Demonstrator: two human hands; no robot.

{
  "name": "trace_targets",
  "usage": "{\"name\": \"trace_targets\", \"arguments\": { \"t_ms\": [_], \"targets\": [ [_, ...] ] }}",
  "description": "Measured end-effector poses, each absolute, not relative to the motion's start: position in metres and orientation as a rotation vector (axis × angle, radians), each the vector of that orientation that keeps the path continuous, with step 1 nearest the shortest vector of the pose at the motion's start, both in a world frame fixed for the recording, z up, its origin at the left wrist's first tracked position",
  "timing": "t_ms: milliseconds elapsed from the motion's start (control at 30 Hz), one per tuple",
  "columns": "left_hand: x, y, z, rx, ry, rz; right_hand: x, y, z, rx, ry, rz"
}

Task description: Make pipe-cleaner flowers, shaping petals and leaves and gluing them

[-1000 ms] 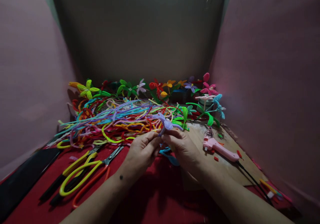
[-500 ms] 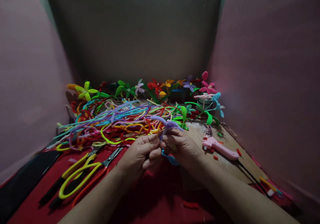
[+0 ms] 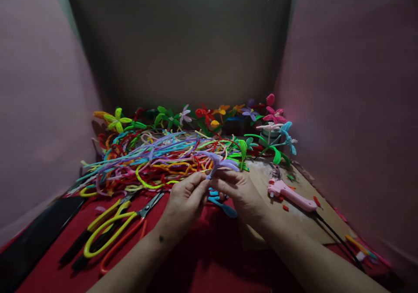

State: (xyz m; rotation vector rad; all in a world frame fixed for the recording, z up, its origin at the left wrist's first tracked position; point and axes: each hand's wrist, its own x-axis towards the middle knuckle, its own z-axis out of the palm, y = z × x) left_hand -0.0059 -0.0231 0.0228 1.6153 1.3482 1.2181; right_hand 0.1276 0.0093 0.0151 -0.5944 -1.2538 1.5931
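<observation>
Clock centred on the held pc., as seen over the person's shoulder.

1. Surface [image 3: 196, 262], red covering, 6 o'clock.
2. Scissors [image 3: 143, 213], yellow/orange hdls., 8 o'clock.
3. L. hand [image 3: 189, 197], 7–8 o'clock: fingers closed on flower base. R. hand [image 3: 240, 193], 4–5 o'clock: fingers narrow, pinching at same base, opp. side.
4. Lilac flower [image 3: 215, 160], qty 1, at centre, held above surface betw. both hands. Fuzzy, prob. chenille wire. Handling (est.): v. light; nap soft, core bendy, not slippery; won't shatter, but petals likely crush/bend. Best hold: base, just under petals; avoid tips.
5. Glue gun [image 3: 292, 195], pink, approx. 4 o'clock, on board [image 3: 307, 225].
6. Chenille stems [image 3: 156, 158], asstd. colours, heaped, 9–10 o'clock.
7. Made-up flowers [image 3: 204, 113], asstd., row, 12 o'clock, farthest.
</observation>
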Motion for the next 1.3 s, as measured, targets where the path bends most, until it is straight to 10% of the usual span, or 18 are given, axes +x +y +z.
{"name": "trace_targets", "arguments": {
  "t_ms": [800,1300],
  "targets": [
    [-0.01,-0.016,0.014,0.915,0.622,0.968,0.128,0.02,0.0,-0.474,-1.048,1.848],
    [-0.008,-0.018,-0.003,2.601,1.517,1.347,0.121,0.014,-0.001,-0.59,-0.948,1.69]
  ]
}}
